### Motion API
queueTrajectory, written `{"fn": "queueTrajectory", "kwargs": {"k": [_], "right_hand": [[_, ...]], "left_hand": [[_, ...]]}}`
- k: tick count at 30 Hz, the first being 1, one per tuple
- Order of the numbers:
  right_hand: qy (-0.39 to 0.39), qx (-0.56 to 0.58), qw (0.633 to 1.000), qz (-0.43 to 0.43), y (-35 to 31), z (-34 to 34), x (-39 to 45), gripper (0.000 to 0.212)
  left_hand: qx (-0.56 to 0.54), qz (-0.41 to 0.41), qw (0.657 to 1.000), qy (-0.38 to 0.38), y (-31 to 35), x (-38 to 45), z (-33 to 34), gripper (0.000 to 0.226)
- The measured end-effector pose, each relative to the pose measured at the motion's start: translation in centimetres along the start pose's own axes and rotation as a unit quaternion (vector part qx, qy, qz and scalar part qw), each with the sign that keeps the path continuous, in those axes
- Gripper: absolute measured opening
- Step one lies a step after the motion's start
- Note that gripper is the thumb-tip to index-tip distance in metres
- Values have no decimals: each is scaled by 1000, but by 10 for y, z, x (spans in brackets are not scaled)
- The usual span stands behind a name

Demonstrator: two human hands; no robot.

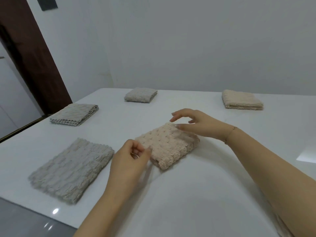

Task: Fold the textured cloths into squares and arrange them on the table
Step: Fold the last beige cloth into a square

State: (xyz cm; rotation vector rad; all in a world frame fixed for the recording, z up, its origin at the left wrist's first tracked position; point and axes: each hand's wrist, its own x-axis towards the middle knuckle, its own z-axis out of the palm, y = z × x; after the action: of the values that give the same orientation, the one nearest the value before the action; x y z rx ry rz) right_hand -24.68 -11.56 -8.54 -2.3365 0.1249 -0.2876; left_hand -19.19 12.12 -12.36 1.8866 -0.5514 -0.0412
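**Both hands hovering at the folded beige cloth, mid tabletop**

L hand (130,159) is sitting at the near-left corner of the beige cloth (168,145), fingers curled loosely inward w/ nothing caught between them; motion blur is smearing the fingertips, so contact w/ the cloth edge can't be told. R hand (196,124) is hanging over the cloth's far corner, fingers spread and relaxed, thumb tip lying at or just above the fabric, not gripping anything. A thin bracelet (233,128) is showing on the R wrist.

The beige cloth is lying folded into a thick square near the middle of the tabletop (196,194), angled diagonally.

Four more folded cloths are resting apart from it: a large grey cloth (71,170) toward the near-left edge, a second grey cloth (75,114) further along the left edge, a small grey cloth (141,94) near the far edge, and a second beige cloth (242,100) toward the far-right corner.
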Motion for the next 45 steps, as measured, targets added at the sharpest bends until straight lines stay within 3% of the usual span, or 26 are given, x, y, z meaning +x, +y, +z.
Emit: {"fn": "queueTrajectory", "kwargs": {"k": [3, 7, 13, 21, 27, 31, 33, 36, 38, 42, 45], "right_hand": [[-65, 42, 997, -25, -2, 23, 3, 27], [-118, -9, 993, -6, 6, 41, 3, 37], [-117, -129, 984, -41, 9, 51, 4, 45], [-116, -185, 975, -41, 14, 53, 5, 47], [-117, -201, 972, -41, 13, 55, 3, 47], [-108, -7, 994, 17, 5, 37, 2, 42], [-77, 72, 994, 34, -1, 17, 0, 38], [-26, 25, 999, 25, -3, -7, -2, 25], [-40, -51, 995, 71, -2, -12, -4, 26], [-107, -86, 974, 181, 4, -17, -9, 42], [-121, -59, 973, 189, 10, -18, -9, 42]], "left_hand": [[46, -36, 997, -52, 0, -22, -3, 25], [11, -35, 998, -47, 0, -34, 7, 20], [-115, -74, 988, -70, 8, -27, 22, 20], [-106, -50, 991, -66, 3, -26, 23, 11], [22, -26, 997, -75, 3, -31, 22, 22], [140, -20, 983, -117, 16, -18, 15, 13], [217, 26, 972, -82, 22, -5, 12, 19], [209, 94, 973, -31, 32, 13, 17, 13], [217, 119, 966, -77, 31, 19, 30, 33], [352, 113, 906, -205, 14, 20, 51, 53], [394, 80, 892, -208, 2, 18, 58, 55]]}}
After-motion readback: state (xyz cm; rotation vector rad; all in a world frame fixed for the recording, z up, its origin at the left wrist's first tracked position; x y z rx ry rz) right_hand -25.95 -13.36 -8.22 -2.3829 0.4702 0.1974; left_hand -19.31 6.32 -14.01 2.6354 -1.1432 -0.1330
